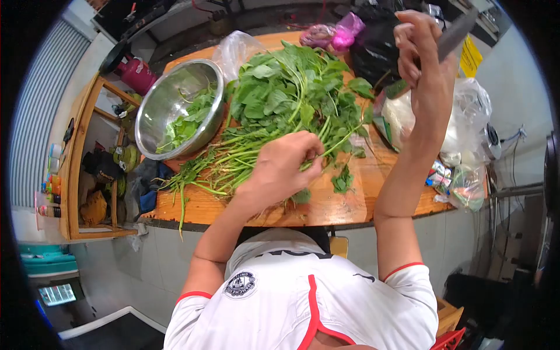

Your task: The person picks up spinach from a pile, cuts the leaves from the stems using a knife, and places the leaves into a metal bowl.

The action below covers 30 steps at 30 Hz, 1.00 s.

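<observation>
A large heap of leafy green stalks covers the middle of the wooden table. Low over the stems, my left hand is closed around a green stalk that runs up to the right. My right hand is raised at the upper right, fingers curled, with a knife held in it, its dark blade pointing up and right. To the left of the heap, a steel bowl holds some picked green leaves.
Clear plastic bags and small packets lie at the table's right. A black bag and pink bags stand at the back. Left of the table are a wooden shelf and a pink gas cylinder.
</observation>
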Motion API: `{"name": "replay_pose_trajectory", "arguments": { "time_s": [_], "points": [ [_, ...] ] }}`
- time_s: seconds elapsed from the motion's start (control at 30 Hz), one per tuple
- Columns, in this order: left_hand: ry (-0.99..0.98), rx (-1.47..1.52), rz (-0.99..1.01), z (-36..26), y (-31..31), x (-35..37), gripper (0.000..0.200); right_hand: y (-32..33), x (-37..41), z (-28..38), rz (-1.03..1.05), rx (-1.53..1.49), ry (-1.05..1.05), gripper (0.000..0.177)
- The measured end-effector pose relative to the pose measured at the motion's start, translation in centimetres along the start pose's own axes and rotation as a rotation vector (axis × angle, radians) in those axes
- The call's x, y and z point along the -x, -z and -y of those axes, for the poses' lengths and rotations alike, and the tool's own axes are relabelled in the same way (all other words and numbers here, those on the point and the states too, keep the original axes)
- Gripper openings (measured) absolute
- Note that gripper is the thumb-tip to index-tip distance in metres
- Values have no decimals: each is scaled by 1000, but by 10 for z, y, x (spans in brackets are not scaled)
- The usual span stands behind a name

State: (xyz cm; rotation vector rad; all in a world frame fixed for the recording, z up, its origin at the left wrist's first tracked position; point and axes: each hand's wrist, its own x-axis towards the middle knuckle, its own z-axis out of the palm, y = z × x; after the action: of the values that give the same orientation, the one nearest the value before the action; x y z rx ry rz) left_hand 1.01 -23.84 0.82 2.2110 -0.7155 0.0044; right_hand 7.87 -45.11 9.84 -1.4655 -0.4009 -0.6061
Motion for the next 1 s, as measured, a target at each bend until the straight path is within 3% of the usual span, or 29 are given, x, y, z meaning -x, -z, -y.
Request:
{"name": "replay_pose_trajectory", "arguments": {
  "time_s": [0.1, 0.13, 0.2, 0.37, 0.43, 0.5, 0.57, 0.63, 0.73, 0.93, 1.0],
  "points": [
    [142, 369, -52, 1, 49, 21, 14, 4, 0, -2, 68, -76, -61, 43],
    [198, 517, -84, 6, 62, 33, 14, 2, 0, -1, 123, 4, -95, 53],
    [244, 753, -145, 18, 86, 57, 14, -13, 3, -1, 173, -12, -202, 53],
    [300, 963, -444, 44, 109, 107, 14, -59, 25, -12, 532, -278, -462, 50],
    [271, 1043, -508, 65, 107, 121, 13, -87, 41, -6, 648, -250, -609, 48],
    [267, 1063, -577, 71, 109, 129, 15, -113, 57, -6, 841, -141, -640, 42],
    [247, 1095, -601, 76, 111, 133, 17, -133, 70, -11, 977, -220, -697, 39],
    [233, 1132, -624, 80, 111, 134, 18, -149, 78, -15, 953, -354, -752, 41],
    [227, 1202, -630, 84, 106, 133, 19, -175, 85, -7, 913, -319, -566, 43],
    [208, 1400, -504, 91, 92, 130, 19, -214, 102, -39, 602, 93, -330, 43],
    [211, 1452, -492, 89, 92, 129, 20, -218, 105, -51, 544, 40, -322, 43]
  ]
}}
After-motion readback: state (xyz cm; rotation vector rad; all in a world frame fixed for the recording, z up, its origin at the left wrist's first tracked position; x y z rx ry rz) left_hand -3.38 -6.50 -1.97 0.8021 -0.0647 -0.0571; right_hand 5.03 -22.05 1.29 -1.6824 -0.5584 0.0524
